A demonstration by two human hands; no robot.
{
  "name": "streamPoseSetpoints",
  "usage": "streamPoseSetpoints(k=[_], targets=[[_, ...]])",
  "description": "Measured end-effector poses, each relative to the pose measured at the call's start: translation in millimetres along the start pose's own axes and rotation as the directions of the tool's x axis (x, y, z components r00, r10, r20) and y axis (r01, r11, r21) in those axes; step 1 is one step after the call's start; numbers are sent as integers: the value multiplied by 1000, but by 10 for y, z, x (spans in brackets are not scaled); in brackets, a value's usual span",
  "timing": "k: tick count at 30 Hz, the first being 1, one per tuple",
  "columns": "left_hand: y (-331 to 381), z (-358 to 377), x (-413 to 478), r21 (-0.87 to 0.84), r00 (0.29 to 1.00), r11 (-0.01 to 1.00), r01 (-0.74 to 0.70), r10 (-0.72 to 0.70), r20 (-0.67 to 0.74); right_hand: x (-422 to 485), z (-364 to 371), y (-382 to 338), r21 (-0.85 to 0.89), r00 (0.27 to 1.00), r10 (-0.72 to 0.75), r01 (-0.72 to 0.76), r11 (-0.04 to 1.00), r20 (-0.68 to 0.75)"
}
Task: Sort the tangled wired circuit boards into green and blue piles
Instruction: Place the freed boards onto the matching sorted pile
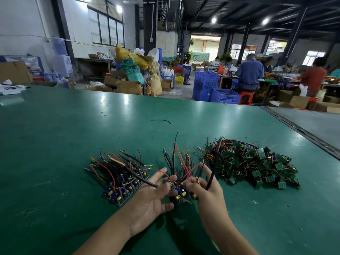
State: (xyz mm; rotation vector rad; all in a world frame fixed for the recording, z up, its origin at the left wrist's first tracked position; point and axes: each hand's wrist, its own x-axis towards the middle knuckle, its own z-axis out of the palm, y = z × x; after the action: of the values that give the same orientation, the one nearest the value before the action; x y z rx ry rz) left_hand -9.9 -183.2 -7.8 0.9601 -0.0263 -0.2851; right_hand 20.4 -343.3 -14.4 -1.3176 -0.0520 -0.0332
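The right hand (204,192) is pinching the wires of a bundle of blue boards (177,188) by the tabletop's (73,126) near edge, between the blue pile (123,183) leftward and the green pile (252,162) rightward. The left hand (152,196), fingers nearly straight, is cradling its side. Teasing boards loose gently, not yanking, is looking wisest. The bundle is running near-to-far, wires fanning toward the far edge.
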Motion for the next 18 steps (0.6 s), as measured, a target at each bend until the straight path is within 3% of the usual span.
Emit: streamPoseSetpoints(k=[3, 8, 13, 18], targets=[[-31, -11, -3, 4, 999, 999, -36, 36, 15, -25, 29, -31, 61, 998, 23, -26, 998, 51], [-60, 31, 35, 218, 984, 969, -118, 143, -103, -28, 27, -39, 196, 991, 127, -130, 972, 29], [-141, 86, 45, 508, 939, 847, -155, 285, -190, -21, 34, -15, 97, 993, 119, -118, 988, -1], [-193, 57, 64, 579, 921, 798, -170, 337, -194, -84, 110, 48, 37, 996, 90, -91, 995, 29]])
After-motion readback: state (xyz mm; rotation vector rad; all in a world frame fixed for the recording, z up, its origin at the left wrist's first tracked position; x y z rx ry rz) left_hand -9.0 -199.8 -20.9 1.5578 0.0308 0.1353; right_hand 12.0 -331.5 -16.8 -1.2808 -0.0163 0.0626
